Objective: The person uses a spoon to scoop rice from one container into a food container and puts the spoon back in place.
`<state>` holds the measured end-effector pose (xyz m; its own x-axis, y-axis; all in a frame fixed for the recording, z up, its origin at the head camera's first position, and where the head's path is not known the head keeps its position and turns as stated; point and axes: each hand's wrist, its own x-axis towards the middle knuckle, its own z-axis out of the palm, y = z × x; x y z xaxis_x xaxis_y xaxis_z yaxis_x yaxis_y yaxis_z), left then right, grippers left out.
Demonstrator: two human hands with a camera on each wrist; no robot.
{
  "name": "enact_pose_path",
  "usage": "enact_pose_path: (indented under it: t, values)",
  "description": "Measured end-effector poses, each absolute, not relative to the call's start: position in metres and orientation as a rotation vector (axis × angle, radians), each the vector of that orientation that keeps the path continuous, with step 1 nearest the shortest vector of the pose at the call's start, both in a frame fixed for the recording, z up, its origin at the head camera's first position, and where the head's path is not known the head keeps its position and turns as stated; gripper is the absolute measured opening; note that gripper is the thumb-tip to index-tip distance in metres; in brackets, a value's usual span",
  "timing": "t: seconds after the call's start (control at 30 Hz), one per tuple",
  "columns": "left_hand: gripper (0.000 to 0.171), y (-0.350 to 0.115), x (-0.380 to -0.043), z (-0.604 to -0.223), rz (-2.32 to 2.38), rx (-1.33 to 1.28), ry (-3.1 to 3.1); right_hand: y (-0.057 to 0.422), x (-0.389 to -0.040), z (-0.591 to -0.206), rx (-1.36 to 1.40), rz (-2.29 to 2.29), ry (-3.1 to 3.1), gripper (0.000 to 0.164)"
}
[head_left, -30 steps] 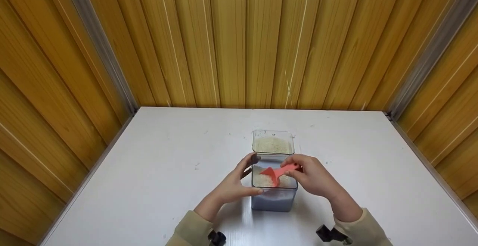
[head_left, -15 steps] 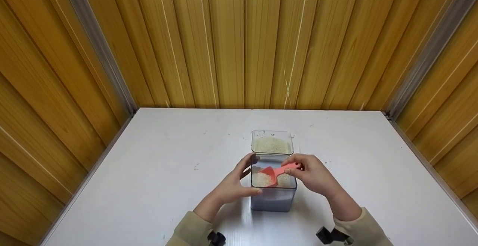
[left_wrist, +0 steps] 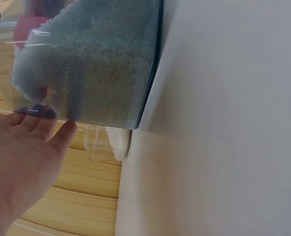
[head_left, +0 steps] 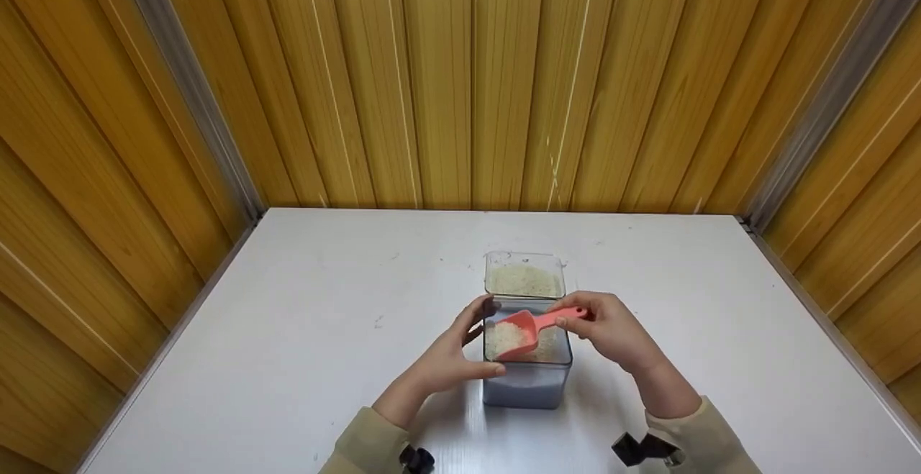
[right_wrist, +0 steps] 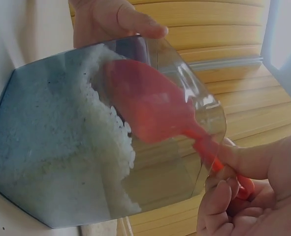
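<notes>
A see-through bluish container (head_left: 529, 386) of white rice stands upright on the table. My left hand (head_left: 452, 360) holds it from the left, thumb at the front rim and fingers along the far side; the left wrist view shows those fingertips against the clear wall (left_wrist: 86, 73). My right hand (head_left: 611, 326) pinches the handle of a coral-pink scoop (head_left: 524, 334) between thumb and fingers. Rice fills the scoop's bowl, which is inside the container's mouth. Through the wall in the right wrist view, the scoop (right_wrist: 150, 103) shows above the sloping rice (right_wrist: 91, 147).
Directly behind the container is a smaller clear square box (head_left: 526, 280) with rice in it. Both stand on a white table (head_left: 324, 316), enclosed by wood-look panel walls (head_left: 446, 85) at the back and sides.
My right hand has raised the scoop and moved slightly right. The scoop has turned from dug into the rice to bowl upward, now loaded. My left hand keeps its place on the container.
</notes>
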<state>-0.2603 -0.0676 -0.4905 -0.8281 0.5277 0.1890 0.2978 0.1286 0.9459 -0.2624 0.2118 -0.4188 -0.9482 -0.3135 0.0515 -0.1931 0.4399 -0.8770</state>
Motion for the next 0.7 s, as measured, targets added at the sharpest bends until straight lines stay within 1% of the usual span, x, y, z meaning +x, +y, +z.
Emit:
enact_pose_path:
  t: [0.3, 0.7]
  values:
    - [0.106, -0.067, -0.26, -0.491, 1.777, 0.812, 2.219, 0.222, -0.275, -0.429, -0.478, -1.596, 2.457, 0.025]
    - [0.105, -0.067, -0.26, -0.491, 1.771, 0.79, 2.228, 0.232, -0.284, -0.436, -0.523, -1.626, 2.368, 0.031]
